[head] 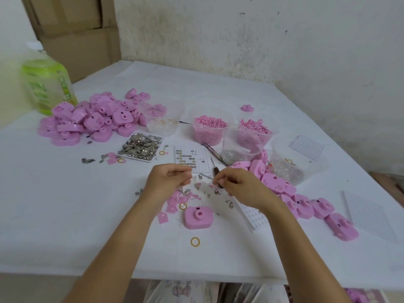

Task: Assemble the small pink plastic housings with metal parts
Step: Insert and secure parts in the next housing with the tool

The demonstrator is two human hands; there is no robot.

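Observation:
My left hand (pixel 169 179) hovers over the middle of the table with fingers curled, pinching something too small to make out. My right hand (pixel 237 185) faces it and pinches thin metal tweezers (pixel 206 176) whose tips point toward the left hand. Below the hands lies a scatter of small metal parts and pink bits (pixel 196 194). One pink housing (pixel 198 217) sits flat just in front of them. A flat tray of metal parts (pixel 141 146) lies farther back on the left. A white grid plate (pixel 190 157) with small round parts sits behind the hands.
A heap of pink housings (pixel 91 119) lies at the back left, another row (pixel 306 206) at the right. Clear tubs of pink pieces (pixel 209 130) and metal bits (pixel 238 149) stand behind. A green bottle (pixel 47 84), white grid plates (pixel 369 215) and a yellow ring (pixel 195 241) are also on the table.

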